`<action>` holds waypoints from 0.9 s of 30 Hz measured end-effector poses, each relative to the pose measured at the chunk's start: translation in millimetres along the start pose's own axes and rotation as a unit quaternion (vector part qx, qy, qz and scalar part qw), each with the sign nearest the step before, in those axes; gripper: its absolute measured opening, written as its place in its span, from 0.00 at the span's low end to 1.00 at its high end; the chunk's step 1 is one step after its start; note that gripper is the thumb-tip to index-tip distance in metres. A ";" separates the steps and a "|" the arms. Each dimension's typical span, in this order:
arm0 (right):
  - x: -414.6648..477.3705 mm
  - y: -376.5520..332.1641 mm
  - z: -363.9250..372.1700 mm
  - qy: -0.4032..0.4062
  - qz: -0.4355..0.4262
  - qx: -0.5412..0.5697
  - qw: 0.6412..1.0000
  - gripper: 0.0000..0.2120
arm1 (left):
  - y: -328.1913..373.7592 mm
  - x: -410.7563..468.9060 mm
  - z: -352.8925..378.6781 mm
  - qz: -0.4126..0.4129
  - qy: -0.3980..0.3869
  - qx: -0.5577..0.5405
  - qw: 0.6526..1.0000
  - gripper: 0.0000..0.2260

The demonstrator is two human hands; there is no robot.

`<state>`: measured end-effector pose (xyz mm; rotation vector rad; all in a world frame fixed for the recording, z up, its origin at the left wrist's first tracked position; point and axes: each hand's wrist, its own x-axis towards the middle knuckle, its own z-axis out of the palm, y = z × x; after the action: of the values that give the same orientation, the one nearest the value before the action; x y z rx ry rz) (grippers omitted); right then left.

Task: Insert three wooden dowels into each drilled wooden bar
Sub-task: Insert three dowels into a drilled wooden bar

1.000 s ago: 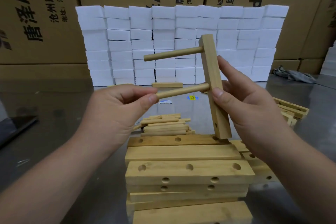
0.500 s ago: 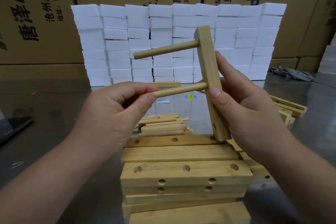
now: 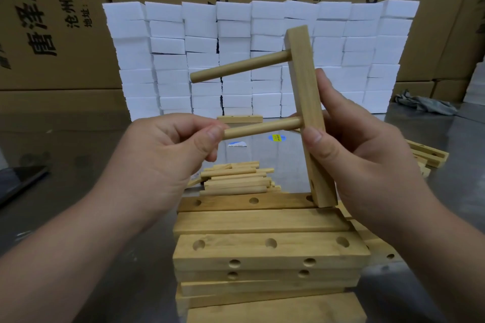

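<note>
My right hand [image 3: 367, 162] grips a drilled wooden bar [image 3: 305, 92] held nearly upright above the table. An upper dowel [image 3: 238, 67] sticks out of the bar to the left. A second dowel [image 3: 262, 128] sits in the bar's middle hole, and my left hand [image 3: 168, 162] pinches its free end between thumb and fingers. One hole shows near the bar's lower end. A pile of loose dowels [image 3: 236, 179] lies on the table behind a stack of drilled bars [image 3: 267, 252].
A wall of white foam blocks [image 3: 257, 57] stands at the back, with cardboard boxes [image 3: 52, 21] behind it. More drilled bars [image 3: 427, 155] lie at the right, one short bar [image 3: 240, 118] near the blocks. A grey rag [image 3: 422, 102] lies far right, a dark object [image 3: 18, 181] at left.
Both hands keep their hold on the bar and the middle dowel. The bar has tilted a little, so the upper dowel slopes more steeply.
</note>
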<state>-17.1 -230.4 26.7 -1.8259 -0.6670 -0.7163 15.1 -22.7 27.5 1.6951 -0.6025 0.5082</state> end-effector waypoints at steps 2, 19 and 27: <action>-0.5 1.1 -0.4 -0.001 0.000 -0.005 1.000 0.23 | -0.9 1.7 0.0 -0.014 -0.011 -0.014 1.000 0.04; 9.3 14.8 -6.5 0.207 0.158 0.038 0.965 0.05 | -77.0 18.5 -7.2 -0.190 -0.003 0.165 0.968 0.12; 10.9 26.3 -5.3 0.217 0.221 0.036 0.950 0.10 | -106.3 18.1 -8.9 -0.203 -0.057 0.184 0.960 0.13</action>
<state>8.3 -242.7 20.3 -1.5951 0.0096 -0.7412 96.8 0.9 -39.5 2.1479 -0.2320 0.2359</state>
